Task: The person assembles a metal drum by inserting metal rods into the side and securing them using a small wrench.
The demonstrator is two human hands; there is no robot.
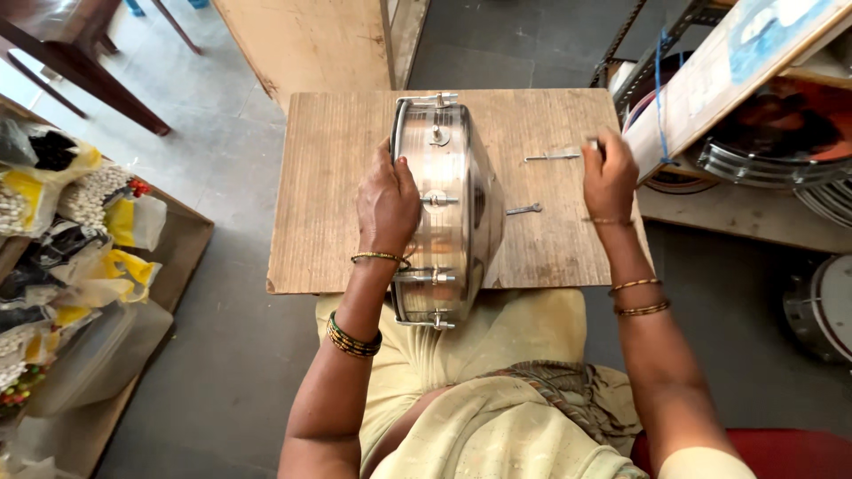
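Left hand, fingers curled, steadies a steel drum on edge at mid-board while right hand pinches a rod; a firm left grip should prevent rolling.

A heap of plastic bags lay in a wooden box at the left. Some bags were yellow, some clear, and some black. The clear ones near the box's far end were full of small white beads. A clear plastic tub sat at the box's near end. At the top right, a pale blue label was stuck on a wooden board.
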